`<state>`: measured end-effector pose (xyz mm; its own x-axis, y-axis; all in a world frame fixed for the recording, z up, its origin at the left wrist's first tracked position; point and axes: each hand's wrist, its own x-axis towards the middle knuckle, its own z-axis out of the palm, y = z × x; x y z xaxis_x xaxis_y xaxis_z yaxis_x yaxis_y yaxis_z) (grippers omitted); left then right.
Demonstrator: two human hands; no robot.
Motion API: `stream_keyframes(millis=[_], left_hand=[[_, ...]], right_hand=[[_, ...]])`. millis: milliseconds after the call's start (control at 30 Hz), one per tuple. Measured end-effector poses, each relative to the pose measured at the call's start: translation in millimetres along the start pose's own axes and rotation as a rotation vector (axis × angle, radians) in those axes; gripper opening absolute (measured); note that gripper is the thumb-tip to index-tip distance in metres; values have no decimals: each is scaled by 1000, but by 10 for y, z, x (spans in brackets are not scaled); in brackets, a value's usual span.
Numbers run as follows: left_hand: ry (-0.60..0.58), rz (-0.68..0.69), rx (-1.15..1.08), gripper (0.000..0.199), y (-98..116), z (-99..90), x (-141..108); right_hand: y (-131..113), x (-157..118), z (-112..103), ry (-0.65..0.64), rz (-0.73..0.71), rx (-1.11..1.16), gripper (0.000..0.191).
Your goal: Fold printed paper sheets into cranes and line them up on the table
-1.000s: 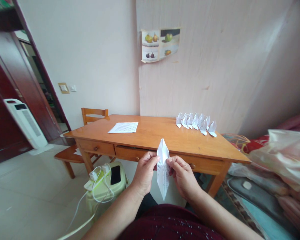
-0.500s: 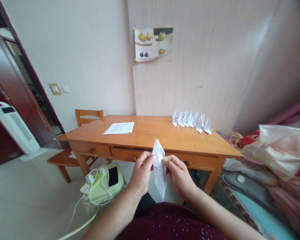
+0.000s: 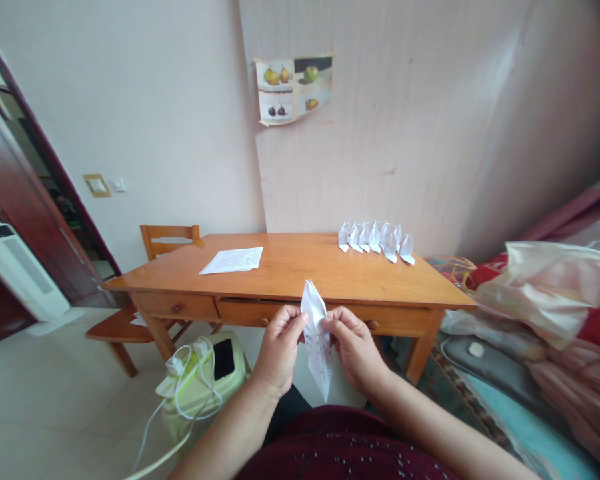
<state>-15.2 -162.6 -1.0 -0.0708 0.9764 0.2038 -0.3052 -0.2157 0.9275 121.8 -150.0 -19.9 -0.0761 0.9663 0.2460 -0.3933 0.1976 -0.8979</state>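
A long, pointed piece of folded paper [image 3: 318,353] is held upright in front of my body, just short of the table edge. It is white, with print on its lower half and blank folds above. My left hand [image 3: 280,343] pinches its left side between thumb and fingers. On the opposite side my right hand [image 3: 354,343] grips it the same way, thumb on the front face. The fingertips behind the paper are hidden. Several finished-looking folded paper shapes [image 3: 375,238] stand in rows at the table's back right.
The wooden table [image 3: 280,280] has a stack of printed sheets [image 3: 231,260] at its left. Below stands a pale green box [image 3: 200,380] with white cables and a phone [image 3: 225,358]. A wooden chair [image 3: 170,232] is behind left; plastic bags [image 3: 545,287] lie at right.
The view has turned slightly to the right, so the room sits a little further left. The folded paper's top has parted slightly into two points; both hands keep their grip.
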Motion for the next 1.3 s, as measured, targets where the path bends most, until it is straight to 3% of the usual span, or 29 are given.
stream_keyframes(millis=[733, 1067, 1300], left_hand=[[-19, -1, 7, 21, -16, -13, 28], [-43, -21, 67, 25, 28, -29, 33], [-88, -191, 78, 27, 109, -89, 55]], right_hand=[[44, 34, -29, -14, -18, 29, 15], [-21, 44, -45, -6, -90, -130, 25], [-42, 41, -70, -7, -112, -232, 24]])
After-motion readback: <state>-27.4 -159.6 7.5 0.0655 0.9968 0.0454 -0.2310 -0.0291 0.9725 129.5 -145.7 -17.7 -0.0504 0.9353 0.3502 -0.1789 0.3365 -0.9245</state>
